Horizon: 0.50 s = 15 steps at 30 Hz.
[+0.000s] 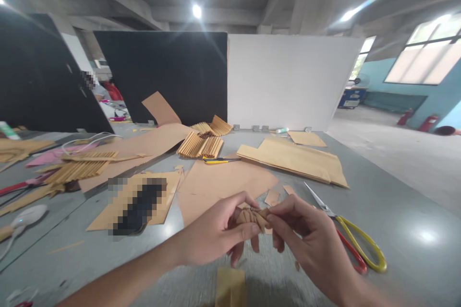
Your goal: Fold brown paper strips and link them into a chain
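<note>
Near the front middle of the table, my left hand (pixel 225 230) is closed around a small crumpled piece of folded brown paper (pixel 248 217). The thumb lies across the paper's lower side and the fingers curl behind it. My right hand (pixel 309 235) pinches the right end of the same piece between thumb and fingertips. Small paper scraps (pixel 272 196) lie just behind the hands. A pair of scissors (pixel 345 230) with one yellow and one red handle rests right of my right hand, blades partly apart. Below the hands is a tan paper strip (pixel 230 285).
Behind lie a large brown paper sheet (pixel 219 182), a yellow utility knife (pixel 216 160), pleated paper stacks (pixel 200 145) and folded kraft paper (pixel 295 158). To the left are a blurred-out dark object (pixel 139 206), more pleated paper (pixel 84 165) and a white corded device (pixel 30 216). Black and white panels (pixel 295 81) stand behind.
</note>
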### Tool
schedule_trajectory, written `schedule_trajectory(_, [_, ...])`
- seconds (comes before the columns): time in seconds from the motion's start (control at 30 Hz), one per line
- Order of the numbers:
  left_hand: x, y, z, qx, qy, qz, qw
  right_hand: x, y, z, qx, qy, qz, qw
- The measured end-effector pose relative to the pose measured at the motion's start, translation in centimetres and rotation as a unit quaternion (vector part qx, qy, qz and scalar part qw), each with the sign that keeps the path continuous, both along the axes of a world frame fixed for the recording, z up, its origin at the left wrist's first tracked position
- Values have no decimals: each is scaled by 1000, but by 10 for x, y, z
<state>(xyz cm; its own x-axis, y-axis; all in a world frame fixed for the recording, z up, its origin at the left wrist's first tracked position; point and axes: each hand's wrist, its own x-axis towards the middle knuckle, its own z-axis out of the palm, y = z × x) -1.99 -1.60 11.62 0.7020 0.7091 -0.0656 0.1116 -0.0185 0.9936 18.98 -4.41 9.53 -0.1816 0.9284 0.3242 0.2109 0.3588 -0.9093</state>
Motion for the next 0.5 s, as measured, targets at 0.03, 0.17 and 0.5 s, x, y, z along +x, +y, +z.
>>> schedule_trajectory(0.03, [0,0,0,2,-1,3,1000,0,0,0,10,-7,-4,1000])
schedule_trajectory(0.17, [2,-2,1,34,8,14,999,0,0,-4,51,-29,-17,998])
schedule_trajectory(0.5, [1,-3,6,165,16,80,983,3,0,-4,220,-93,-6,971])
